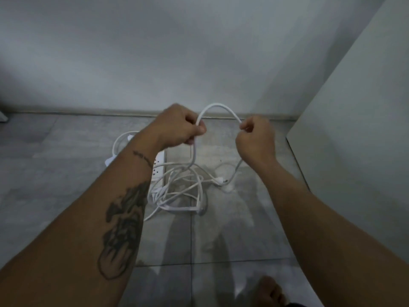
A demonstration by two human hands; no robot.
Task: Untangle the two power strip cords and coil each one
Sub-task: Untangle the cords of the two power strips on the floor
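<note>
Two hands hold up a loop of white cord above a tangle on the floor.

The left hand (179, 127) and the right hand (254, 138) are raised side by side, a little apart, and the cord (215, 104) makes an arch between them. The left fingers (190, 119) are curled around the cord with the thumb pressed on it; the right fingers (247, 127) pinch the other end of the arch. From both hands the cord hangs down to the tangle (177, 208), which lies on the grey floor (66, 173) at 6 o'clock from the hands. A white strip (158, 168) lies at 10 o'clock from the tangle, partly hidden by the left forearm. A bare foot (269, 289) is at 5 o'clock, near the lower edge.
</note>
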